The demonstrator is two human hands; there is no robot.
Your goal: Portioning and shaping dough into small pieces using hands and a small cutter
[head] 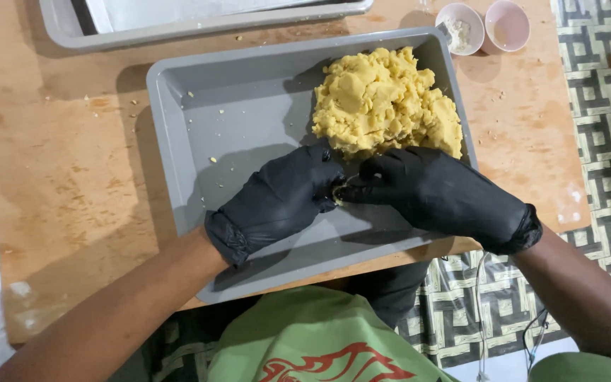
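**Gloved hands pinch dough inside a grey tray**

Head view: a rectangular grey plastic tray [249, 120] sits on a worn orange-brown wooden desk [58, 163], its near edge overhanging the desk's near edge. A big mound of crumbly yellow dough [383, 102] fills the tray's far right corner. The left hand [277, 201], in a black glove, and the right hand [440, 191], gloved the same, meet fingertip to fingertip just in front of the mound. Between them they pinch a small piece of yellow dough [339, 192], mostly hidden; both grips are closed tightly around it. Yellow crumbs dot the tray floor. At the desk's far edge lies a second grey tray [199, 27], and near the far right corner stand two small pink bowls [486, 27].
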